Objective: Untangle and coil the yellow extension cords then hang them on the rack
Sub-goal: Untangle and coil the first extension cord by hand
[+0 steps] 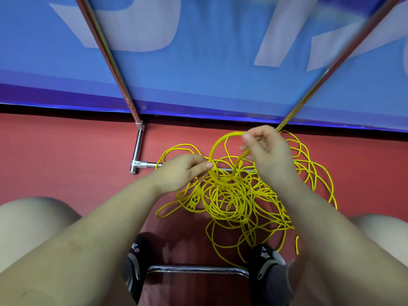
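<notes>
Cords: the thin yellow extension cords [234,195] lie in one loose tangle on the red floor [66,155], between my feet and the far blue banner, draped over the low bar of the chrome tube rack [138,149].
Left hand: my left hand [183,171] pinches a strand at the left edge of the heap, thumb and fingers closed on it.
Right hand: my right hand [265,146] grips a raised loop at the far side, fingers curled round the cord.
Feel, I judge: light, limp and smooth-jacketed; it should slide through the fingers but snag wherever loops cross.
Socket end: a flat yellow socket block [194,199] sits at the near left of the heap; it looks stiffer and heavier than the cord.
Where to hold: I would take the cord just behind that block and feed from there, rather than tug mid-tangle, which could tighten knots.
</notes>
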`<state>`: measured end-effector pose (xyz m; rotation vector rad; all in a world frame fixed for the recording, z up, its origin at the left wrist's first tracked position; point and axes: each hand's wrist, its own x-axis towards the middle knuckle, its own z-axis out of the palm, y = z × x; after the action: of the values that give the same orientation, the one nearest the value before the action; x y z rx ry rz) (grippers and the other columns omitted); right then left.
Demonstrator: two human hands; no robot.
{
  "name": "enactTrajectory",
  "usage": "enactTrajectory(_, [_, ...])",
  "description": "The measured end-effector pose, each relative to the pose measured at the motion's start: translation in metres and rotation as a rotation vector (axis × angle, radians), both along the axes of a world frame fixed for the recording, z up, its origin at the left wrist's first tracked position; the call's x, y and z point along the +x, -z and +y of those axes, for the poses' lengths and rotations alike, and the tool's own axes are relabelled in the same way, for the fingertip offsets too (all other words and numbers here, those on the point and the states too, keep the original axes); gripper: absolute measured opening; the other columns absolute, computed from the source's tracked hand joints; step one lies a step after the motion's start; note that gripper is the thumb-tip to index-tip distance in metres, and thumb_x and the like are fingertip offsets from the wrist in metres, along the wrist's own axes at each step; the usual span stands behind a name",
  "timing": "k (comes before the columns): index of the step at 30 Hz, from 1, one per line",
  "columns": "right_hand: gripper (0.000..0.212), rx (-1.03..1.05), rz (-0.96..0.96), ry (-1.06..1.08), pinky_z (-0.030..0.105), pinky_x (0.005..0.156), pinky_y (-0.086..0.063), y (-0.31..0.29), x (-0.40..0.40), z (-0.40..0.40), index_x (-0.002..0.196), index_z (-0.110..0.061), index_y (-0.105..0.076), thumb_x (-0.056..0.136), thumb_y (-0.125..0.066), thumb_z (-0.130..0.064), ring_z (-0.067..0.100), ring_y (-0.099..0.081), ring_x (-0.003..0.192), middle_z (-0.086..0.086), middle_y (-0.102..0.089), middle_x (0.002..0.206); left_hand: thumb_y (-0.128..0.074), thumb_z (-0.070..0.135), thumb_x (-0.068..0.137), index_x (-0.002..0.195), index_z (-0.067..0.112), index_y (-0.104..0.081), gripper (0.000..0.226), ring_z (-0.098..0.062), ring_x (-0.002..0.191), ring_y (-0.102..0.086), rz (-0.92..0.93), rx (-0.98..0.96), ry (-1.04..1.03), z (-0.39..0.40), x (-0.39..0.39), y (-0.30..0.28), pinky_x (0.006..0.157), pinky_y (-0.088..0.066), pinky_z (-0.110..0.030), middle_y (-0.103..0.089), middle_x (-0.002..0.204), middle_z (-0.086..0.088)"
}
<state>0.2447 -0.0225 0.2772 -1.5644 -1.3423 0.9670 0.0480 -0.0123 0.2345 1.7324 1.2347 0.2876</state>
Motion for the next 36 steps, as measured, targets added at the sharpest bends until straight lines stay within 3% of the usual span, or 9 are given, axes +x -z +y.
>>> enactTrajectory(3, [0.011, -0.014, 0.020, 0.202, 0.043, 0.077, -0.054, -0.002, 0.018, 0.009, 0.082, -0.025, -0.053, 0.092, -0.056, -0.022, 0.019, -0.066, 0.078, 0.004, -0.065, 0.079, -0.051, 0.040, 0.094, 0.065, 0.027, -0.058, 0.032, -0.015, 0.062, -0.049, -0.031, -0.003, -0.038, 0.001, 0.000, 0.000, 0.068, -0.042, -0.032, -0.056, 0.065, -0.002])
enactTrajectory(8, [0.020, -0.170, -0.228, 0.269, 0.023, 0.061, -0.040, 0.017, 0.036, 0.012, 0.099, -0.004, -0.059, 0.093, -0.053, -0.022, 0.013, -0.052, 0.066, 0.011, -0.064, 0.088, -0.054, 0.038, 0.093, 0.080, 0.006, -0.066, 0.036, -0.020, 0.064, -0.044, -0.102, 0.008, -0.113, 0.006, -0.002, -0.005, 0.061, -0.038, -0.036, -0.048, 0.070, -0.017])
enactTrajectory(12, [0.027, -0.317, -0.374, 0.167, 0.026, 0.063, -0.039, 0.021, 0.036, 0.010, 0.116, -0.007, -0.053, 0.095, -0.047, -0.023, 0.022, -0.055, 0.070, 0.006, -0.058, 0.086, -0.049, 0.024, 0.097, 0.072, 0.007, -0.058, 0.031, -0.001, 0.058, -0.043, -0.120, 0.036, -0.123, 0.006, 0.001, -0.010, 0.059, -0.038, -0.021, -0.049, 0.063, 0.005])
enactTrajectory(16, [0.055, -0.611, -0.505, -0.024, 0.036, 0.098, -0.041, 0.022, 0.029, 0.006, 0.127, -0.015, -0.049, 0.092, -0.037, -0.056, 0.027, -0.055, 0.113, 0.008, -0.063, 0.114, -0.047, 0.018, 0.098, 0.064, 0.024, -0.047, 0.035, 0.004, 0.049, -0.044, -0.092, 0.106, -0.110, 0.006, 0.004, -0.014, 0.053, -0.032, -0.010, -0.047, 0.048, 0.014])
enactTrajectory(19, [0.054, -0.726, -0.565, -0.200, 0.033, 0.090, -0.041, 0.023, 0.025, 0.004, 0.109, -0.014, -0.054, 0.093, -0.028, -0.059, 0.023, -0.058, 0.097, 0.006, -0.067, 0.081, -0.047, 0.030, 0.098, 0.065, 0.026, -0.048, 0.033, -0.005, 0.057, -0.047, -0.071, 0.156, -0.099, 0.008, 0.001, -0.012, 0.061, -0.037, -0.021, -0.051, 0.056, 0.010])
enactTrajectory(23, [0.030, -0.446, -0.397, -0.195, 0.026, 0.063, -0.039, 0.020, 0.023, 0.002, 0.092, -0.011, -0.067, 0.093, -0.051, -0.037, 0.025, -0.059, 0.079, 0.006, -0.061, 0.070, -0.042, 0.034, 0.098, 0.069, 0.022, -0.050, 0.032, -0.028, 0.081, -0.055, 0.071, 0.155, -0.146, 0.011, -0.005, -0.006, 0.075, -0.038, -0.034, -0.055, 0.068, 0.004])
enactTrajectory(28, [0.014, -0.124, -0.260, -0.207, 0.028, 0.085, -0.043, 0.021, 0.017, 0.002, 0.098, -0.013, -0.068, 0.091, -0.057, -0.021, 0.021, -0.058, 0.093, 0.000, -0.059, 0.090, -0.042, 0.022, 0.096, 0.107, 0.012, -0.057, 0.021, -0.029, 0.105, -0.057, 0.371, -0.080, -0.072, 0.009, -0.007, 0.012, 0.090, -0.044, -0.035, -0.066, 0.108, -0.011])
enactTrajectory(32, [0.018, -0.010, -0.127, -0.237, 0.026, 0.099, -0.039, 0.018, 0.008, 0.000, 0.100, -0.024, -0.064, 0.090, -0.057, -0.011, 0.012, -0.051, 0.107, -0.001, -0.053, 0.108, -0.053, 0.026, 0.094, 0.137, 0.019, -0.039, 0.046, -0.023, 0.119, -0.051, 0.145, -0.134, -0.098, 0.005, -0.001, 0.017, 0.100, -0.041, -0.033, -0.049, 0.136, -0.006])
enactTrajectory(36, [0.026, -0.054, 0.025, -0.254, 0.042, 0.097, -0.046, 0.013, 0.003, 0.000, 0.092, -0.038, -0.059, 0.092, -0.054, -0.013, 0.017, -0.055, 0.108, 0.005, -0.055, 0.119, -0.056, 0.023, 0.093, 0.130, 0.019, -0.049, 0.038, -0.006, 0.112, -0.051, -0.114, -0.028, -0.066, 0.004, 0.009, 0.008, 0.095, -0.039, -0.019, -0.055, 0.125, 0.008])
